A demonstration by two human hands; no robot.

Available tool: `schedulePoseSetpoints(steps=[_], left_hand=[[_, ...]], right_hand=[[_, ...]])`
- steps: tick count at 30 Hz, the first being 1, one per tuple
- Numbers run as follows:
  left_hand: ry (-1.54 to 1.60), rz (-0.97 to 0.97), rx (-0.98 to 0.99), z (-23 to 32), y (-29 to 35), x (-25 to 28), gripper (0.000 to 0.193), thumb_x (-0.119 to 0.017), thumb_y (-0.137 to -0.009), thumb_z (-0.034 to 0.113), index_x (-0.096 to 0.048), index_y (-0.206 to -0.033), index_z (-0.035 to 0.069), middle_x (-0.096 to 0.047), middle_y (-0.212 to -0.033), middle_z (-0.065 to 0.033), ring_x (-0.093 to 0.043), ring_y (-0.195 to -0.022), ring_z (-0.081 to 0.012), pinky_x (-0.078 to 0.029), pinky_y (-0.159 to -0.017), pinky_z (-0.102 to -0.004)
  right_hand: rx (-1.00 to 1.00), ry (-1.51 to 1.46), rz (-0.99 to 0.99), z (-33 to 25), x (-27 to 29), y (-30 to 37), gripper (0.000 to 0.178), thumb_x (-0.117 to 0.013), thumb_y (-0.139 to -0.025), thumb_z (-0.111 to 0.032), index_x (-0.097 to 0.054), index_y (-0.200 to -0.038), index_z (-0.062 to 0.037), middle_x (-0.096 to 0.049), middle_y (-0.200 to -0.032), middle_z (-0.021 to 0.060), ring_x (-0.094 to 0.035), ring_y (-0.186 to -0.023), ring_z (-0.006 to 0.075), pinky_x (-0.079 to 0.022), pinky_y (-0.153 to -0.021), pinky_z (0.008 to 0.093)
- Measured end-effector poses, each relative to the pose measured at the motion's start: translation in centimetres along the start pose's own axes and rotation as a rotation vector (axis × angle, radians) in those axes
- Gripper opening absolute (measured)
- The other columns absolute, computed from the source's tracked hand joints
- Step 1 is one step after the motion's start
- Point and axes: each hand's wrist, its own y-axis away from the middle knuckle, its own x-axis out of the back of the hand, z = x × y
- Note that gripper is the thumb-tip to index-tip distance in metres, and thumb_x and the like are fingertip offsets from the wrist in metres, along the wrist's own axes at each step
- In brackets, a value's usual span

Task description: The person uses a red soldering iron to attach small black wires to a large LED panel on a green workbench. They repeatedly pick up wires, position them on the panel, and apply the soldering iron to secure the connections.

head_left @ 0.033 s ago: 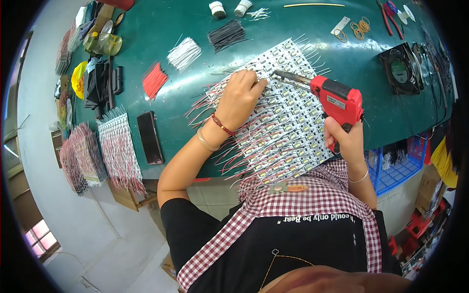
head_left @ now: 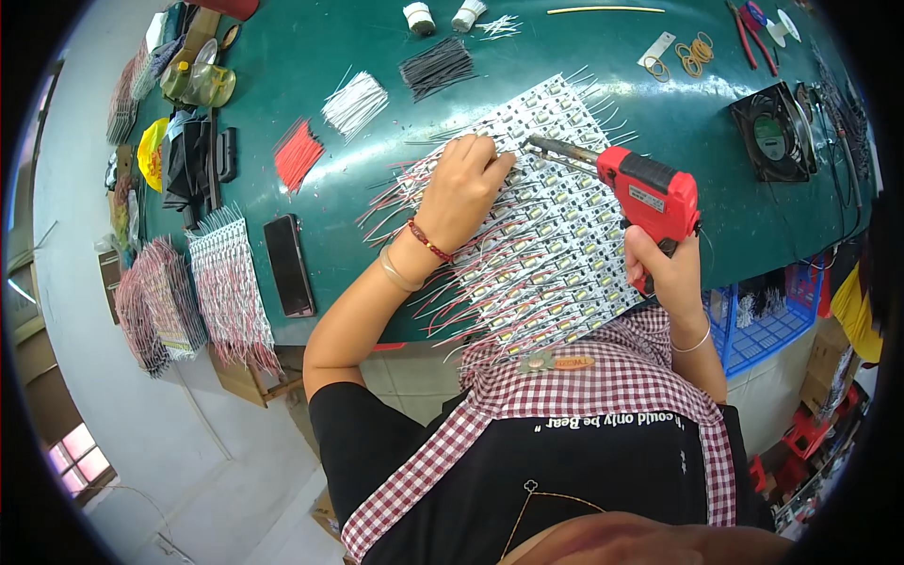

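Note:
A white circuit board panel [head_left: 565, 250] lies tilted on the green table, covered with small LED modules and fringed with red and white wires. Over its upper left part is my left hand [head_left: 468, 177], thumb and fingers pinched together near the soldering tip; what they pinch is too small to make out. My right hand [head_left: 670, 268] is wrapped round the grip of a red and black soldering gun [head_left: 650, 193]. The gun's metal tip meets the panel, or hovers just above it, right beside my left fingertips.
Bundles of red wires [head_left: 298, 155], white wires [head_left: 355, 104] and black wires [head_left: 437, 68] lie beyond the panel. At left are a phone [head_left: 289, 266] and wired panels [head_left: 231, 287]. A black fan [head_left: 772, 132], pliers [head_left: 750, 40] and rubber bands [head_left: 696, 55] are at right; a blue crate [head_left: 763, 330] stands below.

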Motion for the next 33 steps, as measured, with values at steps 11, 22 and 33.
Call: schedulePoseSetpoints(steps=[11,22,33], left_hand=[[-0.011,0.027,0.019,0.1,0.2,-0.5,0.027,-0.059,-0.069,-0.003,-0.067,-0.094,0.002,-0.047,-0.076,-0.0080,-0.051,-0.074,-0.0236,-0.043,-0.070,-0.0346],[0.015,0.007,0.027,0.0,0.1,-0.4,0.027,-0.057,-0.069,-0.005,-0.066,-0.093,0.002,-0.047,-0.077,-0.0086,-0.051,-0.074,-0.0243,-0.042,-0.069,-0.0350],[-0.002,0.016,0.016,0.0,0.0,-0.4,0.026,-0.057,-0.069,-0.005,-0.066,-0.093,0.001,-0.046,-0.076,-0.0084,-0.050,-0.074,-0.0240,-0.042,-0.069,-0.0346]], right_hand=[[0.021,0.122,0.024,0.0,-0.4,0.1,0.017,-0.072,-0.084,-0.014,-0.062,-0.089,-0.0008,-0.057,-0.059,-0.0011,-0.052,-0.047,0.0047,-0.042,-0.043,0.0212],[0.041,0.162,0.038,0.0,-0.5,0.3,0.017,-0.073,-0.083,-0.015,-0.064,-0.086,-0.0007,-0.058,-0.061,-0.0007,-0.052,-0.049,0.0050,-0.041,-0.045,0.0223],[0.042,0.145,0.048,0.0,-0.7,0.5,0.015,-0.072,-0.083,-0.013,-0.063,-0.086,-0.0011,-0.058,-0.062,-0.0012,-0.051,-0.047,0.0051,-0.040,-0.044,0.0216]])
